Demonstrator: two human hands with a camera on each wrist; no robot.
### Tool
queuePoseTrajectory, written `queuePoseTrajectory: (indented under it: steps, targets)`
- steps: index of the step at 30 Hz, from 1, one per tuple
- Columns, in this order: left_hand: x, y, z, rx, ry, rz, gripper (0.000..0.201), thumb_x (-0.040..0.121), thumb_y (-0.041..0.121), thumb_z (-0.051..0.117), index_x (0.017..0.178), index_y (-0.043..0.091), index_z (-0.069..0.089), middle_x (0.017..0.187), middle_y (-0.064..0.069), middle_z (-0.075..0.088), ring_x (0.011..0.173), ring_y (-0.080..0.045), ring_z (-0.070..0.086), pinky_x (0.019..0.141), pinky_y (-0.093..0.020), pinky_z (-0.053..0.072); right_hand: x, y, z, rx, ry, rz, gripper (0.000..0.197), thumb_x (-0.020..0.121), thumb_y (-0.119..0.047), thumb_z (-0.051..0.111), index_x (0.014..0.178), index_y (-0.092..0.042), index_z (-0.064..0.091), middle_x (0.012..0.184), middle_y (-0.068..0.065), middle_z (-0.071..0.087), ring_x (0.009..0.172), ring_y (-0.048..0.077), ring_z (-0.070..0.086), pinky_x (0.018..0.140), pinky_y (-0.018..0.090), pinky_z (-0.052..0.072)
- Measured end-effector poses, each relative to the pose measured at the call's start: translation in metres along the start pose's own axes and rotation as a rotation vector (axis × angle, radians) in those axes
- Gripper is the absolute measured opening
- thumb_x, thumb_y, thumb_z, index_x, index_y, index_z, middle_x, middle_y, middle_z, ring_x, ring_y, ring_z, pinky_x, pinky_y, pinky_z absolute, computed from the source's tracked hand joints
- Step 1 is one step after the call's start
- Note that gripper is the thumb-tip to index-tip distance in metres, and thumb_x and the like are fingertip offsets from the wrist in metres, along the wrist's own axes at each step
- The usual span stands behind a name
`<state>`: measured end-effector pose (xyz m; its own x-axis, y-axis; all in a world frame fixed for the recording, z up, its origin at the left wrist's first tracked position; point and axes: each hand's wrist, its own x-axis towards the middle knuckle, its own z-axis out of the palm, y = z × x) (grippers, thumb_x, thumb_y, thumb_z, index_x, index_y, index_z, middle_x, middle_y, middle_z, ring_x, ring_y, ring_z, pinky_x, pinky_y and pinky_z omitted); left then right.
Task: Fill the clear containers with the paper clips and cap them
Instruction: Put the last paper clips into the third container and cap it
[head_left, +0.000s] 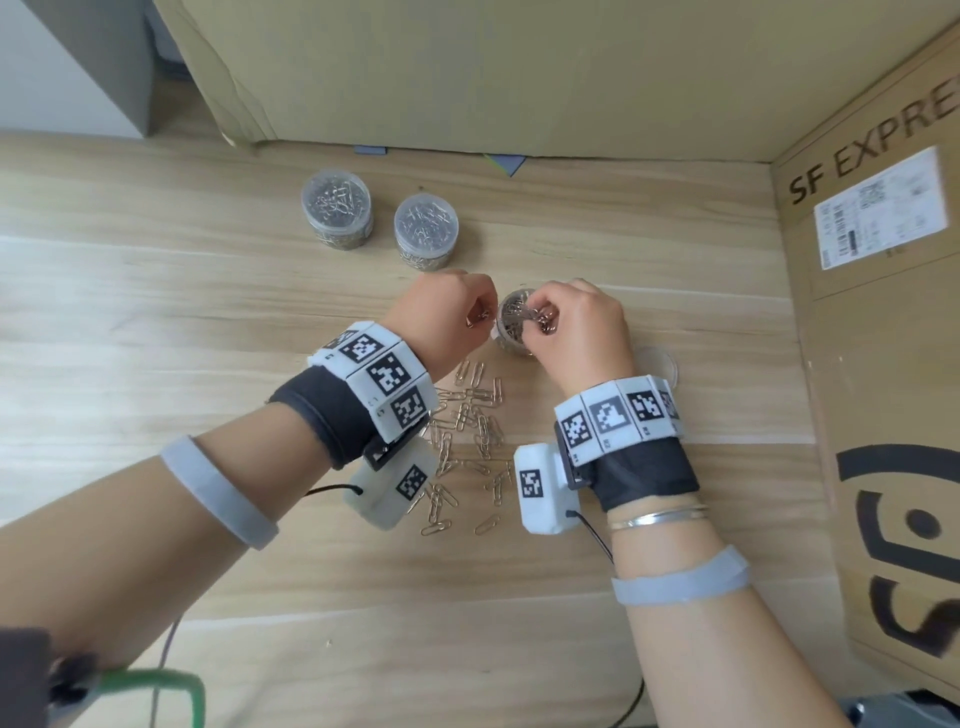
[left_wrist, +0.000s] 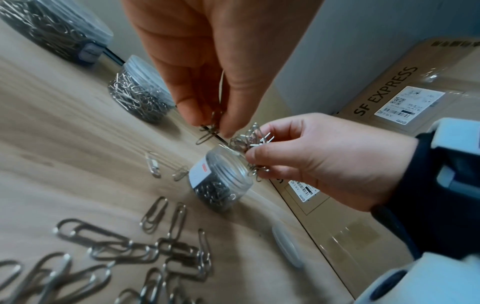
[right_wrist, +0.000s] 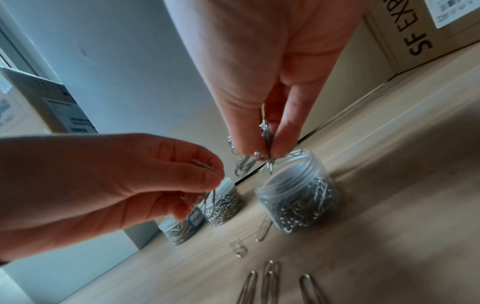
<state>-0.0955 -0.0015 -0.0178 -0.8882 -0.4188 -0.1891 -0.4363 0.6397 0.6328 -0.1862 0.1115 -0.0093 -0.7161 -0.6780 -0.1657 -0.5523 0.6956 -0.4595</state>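
Nearest me, in front of the open jar (head_left: 511, 327), loose paper clips (head_left: 467, 441) lie scattered on the table (head_left: 156, 312), within easy reach for scooping. My right hand (head_left: 576, 327) pinches a tangled bunch of clips right over the jar's mouth, so they should drop straight in. My left hand (head_left: 447, 317), just left of the jar, pinches a few more, waiting. The lid (head_left: 657, 364) lies right of the jar, handy for capping. Beyond the jar stand two capped jars (head_left: 382, 221), full.
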Motion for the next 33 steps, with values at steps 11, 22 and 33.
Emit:
queuePoseTrajectory:
  steps: [11,22,33]
  targets:
    - [0.016,0.015,0.004,-0.014,-0.006,0.013,0.014,0.083,0.013,0.053,0.092,0.007,0.063,0.09,-0.01,0.065,0.083,-0.025,0.057,0.071,-0.027,0.039,0.004,0.013,-0.002,0.114,0.076,0.049,0.014,0.083,-0.015,0.064,0.096,-0.015,0.071,0.089,0.003,0.073,0.082,0.019,0.066,0.08,0.034,0.053]
    - [0.028,0.023,0.015,-0.05,-0.096,-0.026,0.028,0.074,0.013,0.069,0.101,0.013,0.062,0.098,-0.005,0.067,0.077,-0.013,0.051,0.075,-0.026,0.042,-0.009,0.035,-0.013,0.028,0.104,0.067,0.018,0.087,-0.011,0.054,0.091,-0.017,0.07,0.089,0.002,0.071,0.08,0.019,0.064,0.065,0.027,0.048]
    - [0.004,-0.006,0.011,0.007,0.0,-0.152,0.032,0.081,0.001,0.05,0.111,0.011,0.056,0.11,-0.008,0.055,0.083,-0.02,0.051,0.074,-0.025,0.036,-0.028,0.028,0.005,0.068,-0.098,0.11,0.019,0.085,-0.012,0.054,0.09,-0.02,0.071,0.086,0.0,0.073,0.078,0.017,0.066,0.072,0.031,0.054]
